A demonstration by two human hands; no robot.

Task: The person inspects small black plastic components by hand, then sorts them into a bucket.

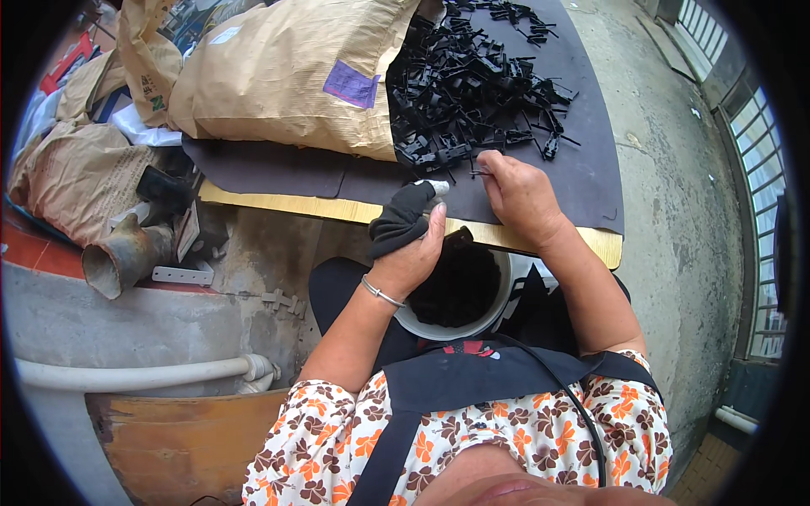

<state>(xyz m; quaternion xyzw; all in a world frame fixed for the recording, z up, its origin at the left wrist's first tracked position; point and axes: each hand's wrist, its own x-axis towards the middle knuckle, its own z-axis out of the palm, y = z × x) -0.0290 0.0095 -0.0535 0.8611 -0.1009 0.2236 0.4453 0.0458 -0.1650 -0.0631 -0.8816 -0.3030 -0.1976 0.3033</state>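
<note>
1. Shirt (321,438), one, printed with orange and brown flowers, under one dark apron (456,379); one black cable (588,413) crosses both.
2. Bucket (447,332), one, white-rimmed, between the person's legs, partly under the table's edge; its dark contents (456,291) are too dim to count.
3. Left hand (409,232), with one metal bangle (381,292) at the wrist and one black glove (398,218); one fingertip shows white, the thumb is bare. Its fingers curl inward; whether they grip anything cannot be told.
4. Right hand (519,194), bare, pinches one thin dark part (479,173) between thumb and fingertips.
5. Part: it juts leftward from the right fingertips, near the left hand's white tip but apart from it, over the table.
6. Table (295,169), one, with a dark grey top and one yellowish edge (287,205).
7. Heap (481,93), one, of black pieces too tangled to count, on the table just beyond the right hand.
8. Sack (278,76), one, large and tan, lying left of the heap, bearing one purple patch (350,84). At least one more tan sack (76,173) slumps farther left.
</note>
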